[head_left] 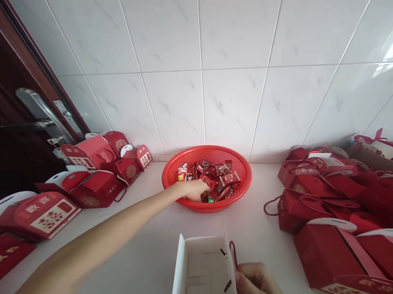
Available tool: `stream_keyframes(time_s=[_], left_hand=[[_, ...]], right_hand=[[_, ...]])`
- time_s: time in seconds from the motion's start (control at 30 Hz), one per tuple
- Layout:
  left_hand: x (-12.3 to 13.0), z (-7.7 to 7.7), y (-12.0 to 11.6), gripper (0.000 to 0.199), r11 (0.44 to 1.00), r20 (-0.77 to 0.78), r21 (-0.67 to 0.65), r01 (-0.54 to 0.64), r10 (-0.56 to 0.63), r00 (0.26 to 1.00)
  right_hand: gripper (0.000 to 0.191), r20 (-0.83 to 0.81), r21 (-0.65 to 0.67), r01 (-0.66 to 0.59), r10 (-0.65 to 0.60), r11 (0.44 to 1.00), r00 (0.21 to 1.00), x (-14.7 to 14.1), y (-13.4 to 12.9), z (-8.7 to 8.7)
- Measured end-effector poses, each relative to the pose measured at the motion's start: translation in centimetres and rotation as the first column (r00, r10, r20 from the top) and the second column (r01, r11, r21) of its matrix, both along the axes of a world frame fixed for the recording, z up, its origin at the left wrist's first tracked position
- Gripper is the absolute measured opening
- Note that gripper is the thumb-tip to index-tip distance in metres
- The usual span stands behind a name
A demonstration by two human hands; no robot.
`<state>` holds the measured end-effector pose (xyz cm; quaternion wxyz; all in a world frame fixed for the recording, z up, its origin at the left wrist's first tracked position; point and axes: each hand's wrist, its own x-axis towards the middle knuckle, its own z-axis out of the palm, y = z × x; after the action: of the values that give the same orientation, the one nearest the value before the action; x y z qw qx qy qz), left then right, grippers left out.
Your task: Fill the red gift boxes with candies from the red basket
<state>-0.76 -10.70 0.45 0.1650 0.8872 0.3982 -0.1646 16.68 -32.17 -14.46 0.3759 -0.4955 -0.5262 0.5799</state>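
My left hand (195, 190) reaches into a red plastic basket (173, 163) at its front. Its fingers curl down on wrapped candies (229, 178), and the fingertips are partly hidden. A green wrapper (210, 199) shows just beside them. Below the basket stands an open paper gift box (206, 263) with a white inside, two dark slots or cord ends on its right wall and nothing lying in it. My right hand (257, 286) pinches that box's right side, near its red cord (232, 251).
Red gift boxes (97, 189) stand along the left, near a dark door with a metal handle (39, 110). Many more red boxes (333, 253) crowd the right, with a brown carton (372, 158) behind them. A white tiled wall (233, 96) rises behind the white tabletop (137, 250).
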Motion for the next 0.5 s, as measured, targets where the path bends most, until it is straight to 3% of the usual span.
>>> stream_keyframes(time_s=[0.13, 0.23, 0.37, 0.5], left_hand=[[0.5, 0.5, 0.5, 0.045, 0.997, 0.196, 0.019, -0.068, 0.063, 0.979], [0.8, 0.5, 1.2, 0.048, 0.993, 0.302, 0.019, -0.115, 0.104, 0.947], [0.8, 0.2, 2.0, 0.051, 0.989, 0.334, -0.029, -0.144, 0.146, 0.931], [0.5, 0.2, 2.4, 0.049, 0.991, 0.342, -0.016, -0.133, 0.13, 0.931]], right_hand=[[0.07, 0.049, -0.01, 0.03, -0.029, 1.0, 0.998, 0.2, -0.4, 0.5], [0.069, 0.032, -0.043, -0.024, 0.026, 0.999, 0.999, 0.4, -0.5, 1.3], [0.076, 0.048, -0.079, -0.078, 0.082, 0.994, 0.995, 0.1, -0.4, 2.2], [0.077, 0.044, -0.102, -0.088, 0.093, 0.991, 0.995, -0.2, -0.2, 1.9]])
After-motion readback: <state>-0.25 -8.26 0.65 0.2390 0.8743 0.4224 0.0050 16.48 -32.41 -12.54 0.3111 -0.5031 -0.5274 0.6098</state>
